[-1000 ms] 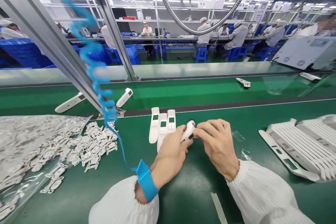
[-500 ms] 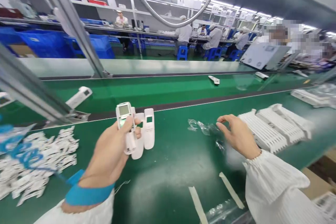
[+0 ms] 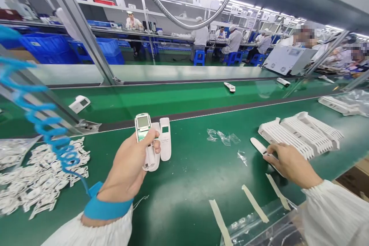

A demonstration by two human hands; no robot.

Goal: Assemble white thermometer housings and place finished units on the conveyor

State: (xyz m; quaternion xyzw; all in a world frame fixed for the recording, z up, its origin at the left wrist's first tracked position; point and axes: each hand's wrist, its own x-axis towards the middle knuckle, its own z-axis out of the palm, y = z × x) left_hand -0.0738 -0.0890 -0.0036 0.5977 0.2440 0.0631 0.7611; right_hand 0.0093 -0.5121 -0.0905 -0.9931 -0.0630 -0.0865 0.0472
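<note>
My left hand [image 3: 127, 167] is closed around a white handheld device [image 3: 143, 123] with a small grey screen and a bare green circuit board. A white plastic shell with a window [image 3: 165, 142] lies just right of it, and another pale shell shows partly behind the device. My right hand [image 3: 292, 163] pinches a long white plastic cover [image 3: 257, 146], low over the bench in front of the stacked white covers [image 3: 291, 136]. Scraps of clear film [image 3: 223, 137] lie between my hands. A blue wrist strap [image 3: 108, 208] circles my left wrist.
Small white plastic parts [image 3: 43, 184] are heaped at left, near a blue coiled cord [image 3: 49, 123]. Beyond the bench edge, a green conveyor belt [image 3: 161, 100] carries white devices. Tape strips [image 3: 255, 203] and clear plastic bags [image 3: 245, 226] are at the front. A metal post [image 3: 80, 30] stands left.
My right hand has moved right and down, from an open pose near the film scraps to a pinch on the white cover. The devices on the belt have shifted left.
</note>
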